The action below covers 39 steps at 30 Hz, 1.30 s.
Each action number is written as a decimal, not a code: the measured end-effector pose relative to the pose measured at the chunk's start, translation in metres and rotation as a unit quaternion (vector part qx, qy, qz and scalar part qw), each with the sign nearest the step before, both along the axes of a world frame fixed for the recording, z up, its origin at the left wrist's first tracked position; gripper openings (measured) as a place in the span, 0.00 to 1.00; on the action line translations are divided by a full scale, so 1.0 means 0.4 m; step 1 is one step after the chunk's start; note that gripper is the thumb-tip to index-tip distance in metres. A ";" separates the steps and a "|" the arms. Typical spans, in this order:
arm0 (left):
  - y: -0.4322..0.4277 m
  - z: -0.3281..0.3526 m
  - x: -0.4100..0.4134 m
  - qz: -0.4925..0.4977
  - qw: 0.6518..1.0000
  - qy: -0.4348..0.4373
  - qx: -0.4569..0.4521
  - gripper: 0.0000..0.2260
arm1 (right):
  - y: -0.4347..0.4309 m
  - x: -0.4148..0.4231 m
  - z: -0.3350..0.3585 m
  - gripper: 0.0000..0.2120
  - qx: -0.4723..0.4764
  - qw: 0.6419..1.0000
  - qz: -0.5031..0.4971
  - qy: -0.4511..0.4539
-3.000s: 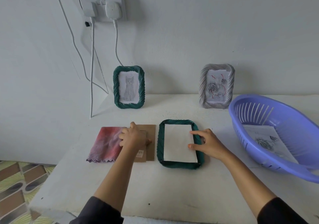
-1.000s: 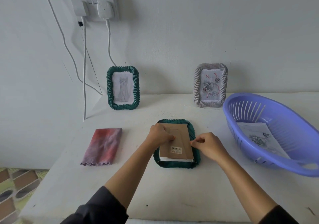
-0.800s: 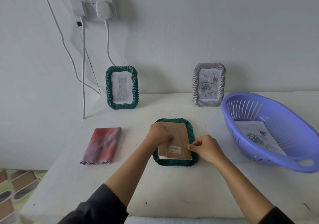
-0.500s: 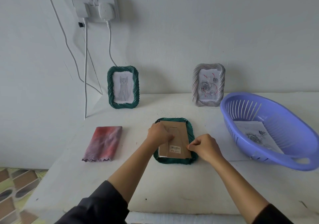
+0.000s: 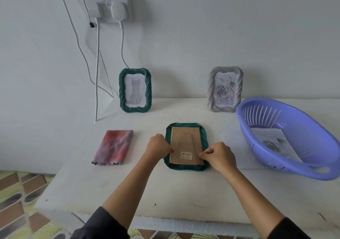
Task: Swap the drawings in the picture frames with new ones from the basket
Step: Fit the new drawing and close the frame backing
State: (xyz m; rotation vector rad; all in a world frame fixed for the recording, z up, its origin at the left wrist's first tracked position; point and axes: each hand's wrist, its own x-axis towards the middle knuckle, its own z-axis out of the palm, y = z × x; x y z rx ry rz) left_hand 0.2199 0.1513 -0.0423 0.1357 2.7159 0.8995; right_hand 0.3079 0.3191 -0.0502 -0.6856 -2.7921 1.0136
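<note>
A green frame (image 5: 185,127) lies face down in the middle of the table, with a brown cardboard backing board (image 5: 185,144) set into it. My left hand (image 5: 157,146) is curled at the board's left edge and my right hand (image 5: 217,156) pinches its lower right edge. A second green frame (image 5: 135,90) with a cat drawing stands against the wall. To its right a grey frame (image 5: 224,89) with a rose drawing also stands upright. The purple basket (image 5: 298,120) on the right holds paper drawings (image 5: 272,143).
A folded red-and-purple cloth (image 5: 114,147) lies left of the flat frame. A wall socket (image 5: 110,6) with plugs sends cables down behind the left frame. The table's front edge (image 5: 165,218) runs near my forearms; patterned floor shows below left.
My left hand took the backing board from beside the cloth and laid it over the white sheet in the flat frame. Both hands now press its side edges.
</note>
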 end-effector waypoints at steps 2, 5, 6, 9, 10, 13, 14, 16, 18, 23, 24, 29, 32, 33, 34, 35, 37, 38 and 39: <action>-0.001 -0.002 0.004 0.009 1.000 -0.007 0.014 0.12 | -0.007 0.001 -0.004 0.07 0.018 1.000 -0.003 0.005; -0.008 -0.007 0.005 0.018 0.999 -0.012 0.040 0.10 | -0.014 -0.002 -0.016 0.06 0.037 0.999 -0.011 0.023; -0.011 -0.007 0.007 0.021 0.998 -0.016 0.049 0.10 | -0.015 -0.001 -0.020 0.07 0.041 0.999 -0.012 0.032; -0.016 -0.007 0.014 0.029 0.996 -0.023 0.076 0.09 | -0.017 0.003 -0.030 0.08 0.050 0.997 -0.015 0.053; -0.017 -0.008 0.018 0.032 0.996 -0.024 0.083 0.09 | -0.018 0.005 -0.032 0.08 0.051 0.997 -0.013 0.057; -0.016 -0.008 0.025 0.037 0.995 -0.020 0.095 0.08 | -0.016 0.009 -0.036 0.07 0.029 0.998 -0.002 0.056; -0.017 -0.008 0.028 0.038 0.994 -0.019 0.097 0.08 | -0.011 0.013 -0.034 0.08 0.019 0.999 0.004 0.047; -0.019 -0.008 0.033 0.042 0.994 -0.017 0.097 0.08 | 0.000 0.024 -0.029 0.07 0.013 0.999 0.013 0.026; -0.021 -0.008 0.042 0.042 0.995 -0.015 0.093 0.08 | 0.006 0.036 -0.028 0.07 0.015 1.000 0.014 0.018; -0.023 -0.019 0.053 0.047 0.993 -0.010 0.110 0.09 | -0.006 0.036 -0.039 0.06 0.017 0.999 0.015 0.041; -0.024 -0.019 0.052 0.051 0.992 -0.012 0.114 0.09 | -0.007 0.035 -0.041 0.06 0.024 0.999 0.014 0.044; -0.025 -0.018 0.042 0.054 0.992 -0.038 0.106 0.08 | 0.008 0.031 -0.040 0.07 0.045 0.999 0.022 0.020; -0.014 -0.010 0.034 0.064 0.993 -0.011 0.101 0.05 | 0.019 0.012 -0.023 0.14 0.043 0.999 -0.006 0.016; -0.008 -0.009 0.026 0.066 0.993 0.006 0.101 0.09 | 0.019 0.002 -0.018 0.18 0.042 0.999 -0.012 0.021; 0.000 -0.009 0.018 0.066 0.992 0.022 0.103 0.12 | 0.017 -0.009 -0.014 0.20 0.043 0.999 -0.013 0.023; 0.008 -0.009 0.014 0.064 0.992 0.029 0.107 0.14 | 0.014 -0.021 -0.011 0.21 0.047 0.999 -0.011 0.018; 0.022 -0.010 0.009 0.061 0.992 0.025 0.108 0.11 | 0.008 -0.042 -0.010 0.21 0.047 0.999 -0.008 0.001; 0.024 -0.014 0.005 0.061 0.992 0.024 0.107 0.08 | 0.005 -0.048 -0.011 0.21 0.041 0.999 -0.009 -0.006; 0.025 -0.018 0.003 0.061 0.992 0.025 0.108 0.07 | 0.003 -0.054 -0.012 0.20 0.034 0.999 -0.011 -0.007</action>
